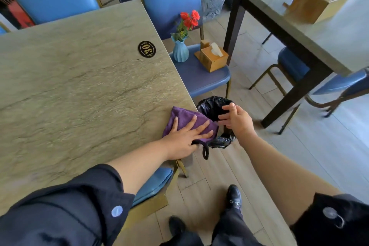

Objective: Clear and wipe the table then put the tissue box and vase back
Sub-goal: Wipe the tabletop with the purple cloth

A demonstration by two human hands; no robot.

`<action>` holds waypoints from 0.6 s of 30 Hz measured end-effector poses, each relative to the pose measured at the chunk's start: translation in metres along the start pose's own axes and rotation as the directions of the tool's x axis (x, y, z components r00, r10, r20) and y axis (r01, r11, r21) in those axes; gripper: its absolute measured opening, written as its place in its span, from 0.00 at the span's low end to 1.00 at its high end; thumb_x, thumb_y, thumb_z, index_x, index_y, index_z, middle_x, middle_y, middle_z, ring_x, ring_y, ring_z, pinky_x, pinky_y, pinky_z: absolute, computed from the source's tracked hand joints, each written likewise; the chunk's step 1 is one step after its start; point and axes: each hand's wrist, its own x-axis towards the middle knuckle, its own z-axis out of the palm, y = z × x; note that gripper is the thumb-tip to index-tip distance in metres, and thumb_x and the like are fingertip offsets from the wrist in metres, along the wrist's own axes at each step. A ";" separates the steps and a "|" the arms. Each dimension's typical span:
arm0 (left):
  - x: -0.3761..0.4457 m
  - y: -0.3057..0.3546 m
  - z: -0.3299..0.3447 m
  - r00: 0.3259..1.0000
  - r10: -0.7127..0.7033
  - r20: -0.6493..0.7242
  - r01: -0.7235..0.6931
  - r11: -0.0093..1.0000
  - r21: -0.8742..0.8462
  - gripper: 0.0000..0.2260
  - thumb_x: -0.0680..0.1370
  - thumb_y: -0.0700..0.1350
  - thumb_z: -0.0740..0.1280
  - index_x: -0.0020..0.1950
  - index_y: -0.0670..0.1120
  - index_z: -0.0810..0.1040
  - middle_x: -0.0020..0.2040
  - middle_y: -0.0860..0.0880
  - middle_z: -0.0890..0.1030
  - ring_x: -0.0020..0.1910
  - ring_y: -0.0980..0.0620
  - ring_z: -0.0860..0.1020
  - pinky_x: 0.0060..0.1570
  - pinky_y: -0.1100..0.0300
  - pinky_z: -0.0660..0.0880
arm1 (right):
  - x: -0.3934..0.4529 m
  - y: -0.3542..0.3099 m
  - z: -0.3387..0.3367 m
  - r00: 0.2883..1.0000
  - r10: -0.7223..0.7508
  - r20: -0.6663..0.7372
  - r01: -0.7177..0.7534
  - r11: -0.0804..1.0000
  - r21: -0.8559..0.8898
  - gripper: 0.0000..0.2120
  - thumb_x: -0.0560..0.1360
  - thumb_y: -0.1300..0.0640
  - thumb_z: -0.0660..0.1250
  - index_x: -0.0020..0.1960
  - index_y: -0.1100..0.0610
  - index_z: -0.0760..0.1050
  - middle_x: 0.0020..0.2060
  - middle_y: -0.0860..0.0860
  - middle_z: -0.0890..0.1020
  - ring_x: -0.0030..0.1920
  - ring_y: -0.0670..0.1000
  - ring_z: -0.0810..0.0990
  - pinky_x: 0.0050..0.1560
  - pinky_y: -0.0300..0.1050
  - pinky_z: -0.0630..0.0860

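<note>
My left hand (185, 136) lies flat, fingers spread, on a purple cloth (184, 118) at the right edge of the stone-look table (79, 78). One corner of the cloth hangs past the edge, and a black loop dangles below it. My right hand (237, 119) hovers just off the table edge, fingers apart, above a bin lined with a black bag (211, 106); it holds nothing that I can see. A blue ribbed vase (180, 51) with red flowers and a wooden tissue box (212, 58) stand on the seat of a blue chair (201, 80) beside the table.
A black oval number plate marked 30 (147, 49) sits on the table. Blue chairs stand at the far side, and one is tucked under the near edge (155, 181). A second table (295, 12) with a wooden box is to the right. My shoes are on the plank floor.
</note>
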 end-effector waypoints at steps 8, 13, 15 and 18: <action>0.028 0.069 -0.072 0.950 -0.205 0.236 0.299 0.376 -0.877 0.12 0.81 0.50 0.60 0.51 0.44 0.78 0.42 0.50 0.79 0.38 0.55 0.75 0.40 0.69 0.70 | 0.028 -0.032 -0.068 0.968 0.081 0.237 -0.083 0.997 -0.002 0.19 0.83 0.47 0.50 0.57 0.55 0.76 0.50 0.53 0.84 0.49 0.53 0.82 0.60 0.53 0.74; 0.061 0.071 -0.095 0.890 -0.409 0.199 0.161 -0.127 -0.979 0.13 0.76 0.52 0.65 0.45 0.43 0.82 0.39 0.44 0.84 0.39 0.44 0.79 0.47 0.56 0.73 | 0.058 -0.030 -0.122 0.866 0.116 0.486 -0.124 0.992 -0.015 0.26 0.81 0.40 0.46 0.59 0.53 0.77 0.56 0.52 0.82 0.59 0.53 0.79 0.67 0.53 0.69; 0.075 0.076 -0.100 0.871 -0.457 0.181 0.086 -0.220 -0.972 0.14 0.76 0.53 0.65 0.42 0.44 0.82 0.38 0.44 0.84 0.40 0.44 0.79 0.46 0.56 0.73 | 0.070 -0.029 -0.131 0.806 0.132 0.577 -0.146 0.989 -0.022 0.27 0.79 0.35 0.46 0.57 0.50 0.77 0.56 0.49 0.82 0.60 0.51 0.78 0.67 0.51 0.68; 0.099 0.085 -0.101 0.845 -0.508 0.168 -0.012 -0.331 -0.943 0.15 0.75 0.54 0.64 0.43 0.44 0.83 0.41 0.44 0.84 0.41 0.43 0.80 0.46 0.56 0.74 | 0.082 -0.029 -0.134 0.794 0.115 0.597 -0.178 0.983 0.048 0.20 0.77 0.37 0.56 0.57 0.50 0.76 0.54 0.47 0.80 0.58 0.49 0.78 0.67 0.49 0.70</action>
